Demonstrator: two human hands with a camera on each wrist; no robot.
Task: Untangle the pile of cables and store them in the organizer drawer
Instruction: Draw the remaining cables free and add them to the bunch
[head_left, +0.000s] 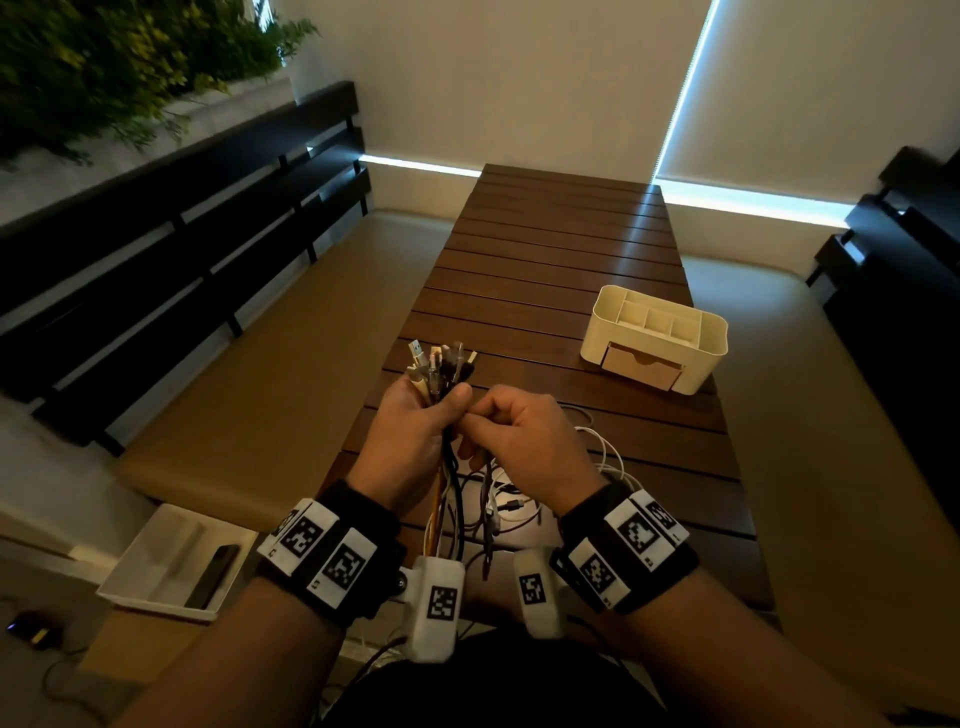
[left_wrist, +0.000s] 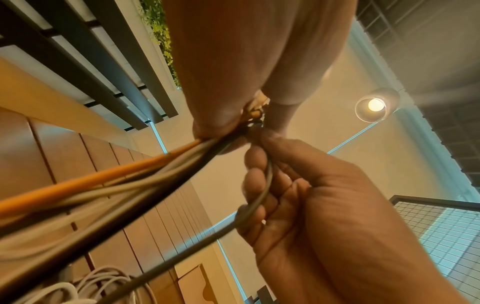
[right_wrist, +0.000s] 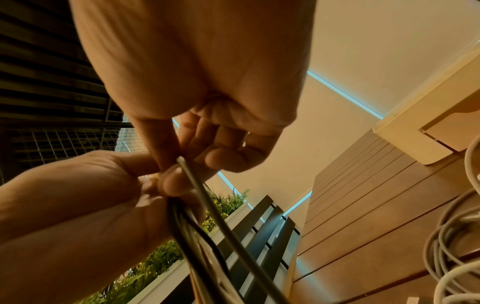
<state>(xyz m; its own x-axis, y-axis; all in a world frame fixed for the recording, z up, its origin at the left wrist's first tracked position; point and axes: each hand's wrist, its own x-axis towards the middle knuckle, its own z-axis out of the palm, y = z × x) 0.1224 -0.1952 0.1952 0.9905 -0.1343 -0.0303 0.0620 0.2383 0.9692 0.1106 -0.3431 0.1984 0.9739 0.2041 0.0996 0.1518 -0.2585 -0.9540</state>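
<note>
My left hand (head_left: 415, 421) grips a bundle of cables (head_left: 441, 366) upright above the near part of the wooden table, their plug ends fanning out above the fist. Orange, grey and black strands (left_wrist: 124, 185) hang down from it. Right beside it, my right hand (head_left: 514, 426) pinches one grey cable (right_wrist: 207, 197) between thumb and fingers, touching the bundle. The grey cable (left_wrist: 259, 193) runs across the right palm. More white cable loops (head_left: 602, 457) lie on the table under the hands. The cream organizer (head_left: 655, 340) with its closed wooden drawer (head_left: 641, 368) stands at the right.
The slatted wooden table (head_left: 561, 249) stretches away ahead. Padded benches (head_left: 270, 374) run along both sides, with dark slatted backrests. A white tray (head_left: 171, 564) holding a dark phone sits at the lower left. Plants (head_left: 114, 67) fill the upper left.
</note>
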